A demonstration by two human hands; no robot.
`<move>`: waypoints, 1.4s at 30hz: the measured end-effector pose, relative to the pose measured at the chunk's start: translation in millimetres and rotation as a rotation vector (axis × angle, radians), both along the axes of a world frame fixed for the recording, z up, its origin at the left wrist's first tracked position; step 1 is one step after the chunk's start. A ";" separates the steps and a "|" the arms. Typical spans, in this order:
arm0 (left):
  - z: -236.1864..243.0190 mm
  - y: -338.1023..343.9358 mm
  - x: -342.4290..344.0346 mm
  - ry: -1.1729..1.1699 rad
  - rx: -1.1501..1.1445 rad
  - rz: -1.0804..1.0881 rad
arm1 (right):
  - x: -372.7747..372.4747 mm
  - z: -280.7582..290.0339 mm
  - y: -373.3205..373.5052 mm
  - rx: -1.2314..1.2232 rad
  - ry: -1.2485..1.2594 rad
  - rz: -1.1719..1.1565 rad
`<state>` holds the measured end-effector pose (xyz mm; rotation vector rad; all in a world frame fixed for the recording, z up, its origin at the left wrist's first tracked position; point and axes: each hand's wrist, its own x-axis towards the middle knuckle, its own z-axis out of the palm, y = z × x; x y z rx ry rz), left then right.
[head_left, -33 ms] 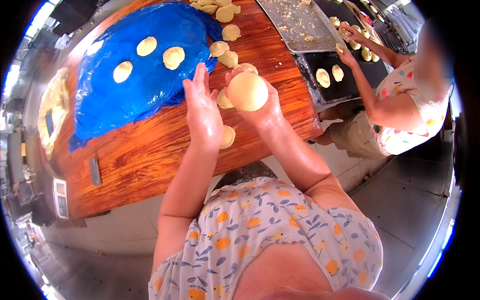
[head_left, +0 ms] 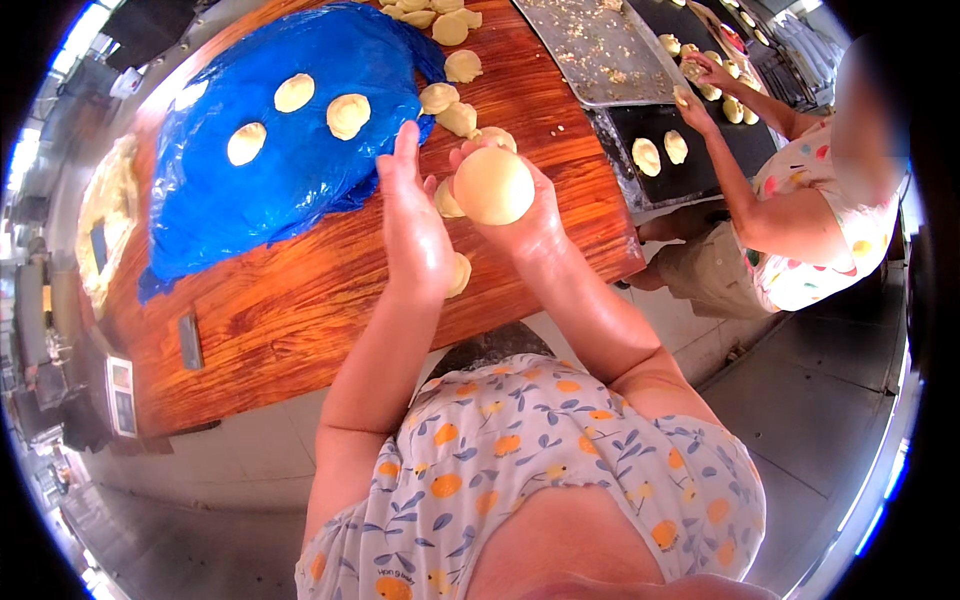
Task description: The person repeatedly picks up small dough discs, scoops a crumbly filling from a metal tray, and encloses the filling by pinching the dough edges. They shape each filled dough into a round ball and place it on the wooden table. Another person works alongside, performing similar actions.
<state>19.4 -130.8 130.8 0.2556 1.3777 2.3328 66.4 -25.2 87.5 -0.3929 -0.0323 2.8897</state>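
Note:
A smooth, round, pale yellow dough ball [head_left: 494, 187] rests in my right hand [head_left: 532, 232], whose fingers curl behind it. To the left of it my left hand [head_left: 416, 235] is raised, empty, with fingers stretched out and palm turned toward the ball, a small gap between them. Flattened dough pieces lie in a line beyond my hands, among them one dough piece [head_left: 457, 118] with a ruffled edge. Another dough piece [head_left: 459, 274] shows partly behind my left wrist.
Blue plastic sheeting [head_left: 270, 180] covers a mound on the wooden table [head_left: 290, 340], with several dough discs [head_left: 294, 93] on top. A dark flat scraper [head_left: 190, 342] lies near the left edge. On the right, a co-worker [head_left: 800, 220] handles dough pieces over a dark tray [head_left: 640, 125]; a crumb-strewn metal tray [head_left: 600, 50] adjoins it.
My left hand has shifted slightly right, toward the dough ball, and turned a little more edge-on. My right hand and the ball have hardly moved.

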 end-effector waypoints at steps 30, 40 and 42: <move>-140.5 40.0 -65.9 -0.295 -0.409 0.310 | 168.5 -235.1 567.9 0.713 -0.853 -0.846; -152.8 54.3 -67.2 -0.112 -0.757 0.338 | 131.3 -251.1 624.9 1.394 -1.571 -0.709; -159.8 77.2 -85.1 0.056 -0.759 0.253 | 133.4 -242.9 606.2 1.661 -1.813 -0.690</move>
